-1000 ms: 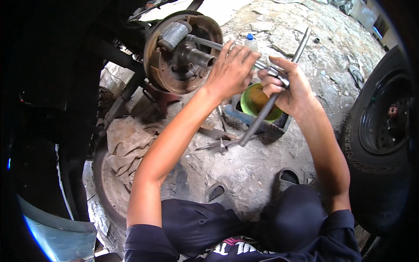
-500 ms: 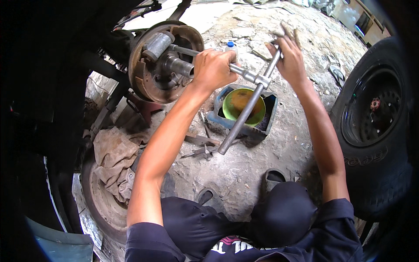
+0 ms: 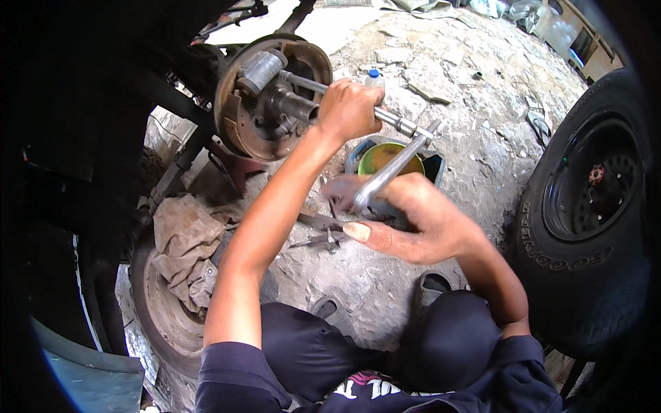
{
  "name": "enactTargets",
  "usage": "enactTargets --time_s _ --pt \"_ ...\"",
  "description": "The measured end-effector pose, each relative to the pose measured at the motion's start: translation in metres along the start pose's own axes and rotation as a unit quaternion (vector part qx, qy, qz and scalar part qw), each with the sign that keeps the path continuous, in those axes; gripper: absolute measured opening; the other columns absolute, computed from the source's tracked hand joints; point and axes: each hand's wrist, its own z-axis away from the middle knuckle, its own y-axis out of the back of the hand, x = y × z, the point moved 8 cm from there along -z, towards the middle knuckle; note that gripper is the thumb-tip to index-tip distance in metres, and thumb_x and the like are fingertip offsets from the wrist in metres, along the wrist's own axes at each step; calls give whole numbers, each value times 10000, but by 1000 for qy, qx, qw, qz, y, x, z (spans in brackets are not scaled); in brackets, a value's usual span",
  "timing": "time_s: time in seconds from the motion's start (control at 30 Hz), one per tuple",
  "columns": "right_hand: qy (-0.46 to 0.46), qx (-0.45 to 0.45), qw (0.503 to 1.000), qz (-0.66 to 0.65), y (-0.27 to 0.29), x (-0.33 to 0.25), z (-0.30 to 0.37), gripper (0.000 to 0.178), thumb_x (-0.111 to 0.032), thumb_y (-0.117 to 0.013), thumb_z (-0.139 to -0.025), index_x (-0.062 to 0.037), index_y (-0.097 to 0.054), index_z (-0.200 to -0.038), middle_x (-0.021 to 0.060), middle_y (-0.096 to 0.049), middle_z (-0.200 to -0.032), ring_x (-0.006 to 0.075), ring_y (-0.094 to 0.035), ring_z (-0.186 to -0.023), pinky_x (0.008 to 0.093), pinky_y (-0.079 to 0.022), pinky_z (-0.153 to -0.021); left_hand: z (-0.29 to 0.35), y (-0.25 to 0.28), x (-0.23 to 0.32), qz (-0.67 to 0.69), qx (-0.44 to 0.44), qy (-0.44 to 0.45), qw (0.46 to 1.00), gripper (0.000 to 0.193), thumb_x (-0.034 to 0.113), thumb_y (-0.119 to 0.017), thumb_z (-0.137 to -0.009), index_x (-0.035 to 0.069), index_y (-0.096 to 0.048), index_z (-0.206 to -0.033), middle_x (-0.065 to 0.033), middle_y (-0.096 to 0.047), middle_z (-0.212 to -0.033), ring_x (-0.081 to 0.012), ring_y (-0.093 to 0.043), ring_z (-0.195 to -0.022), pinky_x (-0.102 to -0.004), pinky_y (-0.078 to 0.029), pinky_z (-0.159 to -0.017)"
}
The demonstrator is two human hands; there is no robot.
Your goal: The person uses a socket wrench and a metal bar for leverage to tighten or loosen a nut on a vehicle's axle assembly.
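My left hand [image 3: 349,108] is wrapped round the long shaft of a T-handle socket wrench [image 3: 394,121]. The shaft's far end reaches in beside a grey metal cylinder [image 3: 263,71] on the rusty, round wheel-hub assembly [image 3: 227,113]; where it seats is hard to see. A sliding crossbar [image 3: 399,165] slants from the shaft's near end down toward me. Round the crossbar's lower end my right hand [image 3: 430,217] is open, thumb and fingers apart, the fingertips smeared by motion. Whether it touches the bar I cannot tell.
Partly behind the right hand is a cut blue container [image 3: 432,165] with a green bowl [image 3: 375,157]. Hand tools [image 3: 323,237] lie on the rough ground. A tyre [image 3: 578,275] stands at right; a brown rag [image 3: 184,237] drapes over a wheel at left. A blue-capped bottle [image 3: 374,79] stands beyond.
My right hand has left the crossbar's far end and come down to its lower end. The crossbar has turned, its lower end now nearer to me. My left hand keeps its hold.
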Motion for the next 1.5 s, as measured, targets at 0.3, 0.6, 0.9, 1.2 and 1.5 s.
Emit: enactTargets --time_s 0.3,0.6,0.9,1.2,1.5 --pt "285 -5 870 403 47 -70 -34 369 -159 -731 -824 -71 -657 -1174 143 -688 -1135 302 -710 -946 399 -604 -811 -6 12 -13 163 78 -1 984 131 206 -710 -674 101 -674 -745 -87 -657 -658 -262 -670 -678 -408 -486 -688" --pt "289 73 730 615 109 -8 -42 254 -199 -579 -931 -2 -707 -1026 132 -638 -1253 319 -492 -1316 407 -454 -1071 -8 23 -1 55 101 -33 993 116 135 -722 -614 85 -634 -670 -70 -658 -666 -226 -653 -701 -362 -445 -707" --pt "51 232 908 345 211 148 -16 629 -347 -190 -1074 24 -691 -996 210 -701 -1008 314 -649 -1028 416 -452 -1002 -13 14 3 48 145 -69 986 100 95 -685 -565 118 -596 -603 -52 -572 -561 -216 -589 -557 -323 -436 -608" --pt "16 -34 827 -561 -65 114 34 673 -523 -458 -986 47 -416 -1340 275 -547 -1316 332 -534 -1263 436 -397 -1071 5 15 -3 11 62 -39 997 183 127 -709 -669 110 -536 -612 -47 -550 -546 -221 -558 -519 -349 -437 -551" --pt "103 58 881 -458 -19 -31 -62 699 -425 -473 -1002 -14 -215 -1505 243 -254 -1556 328 -240 -1460 458 -191 -1195 5 10 -23 -12 26 -33 999 233 197 -737 -733 79 -665 -920 -113 -668 -752 -286 -660 -704 -355 -512 -666"
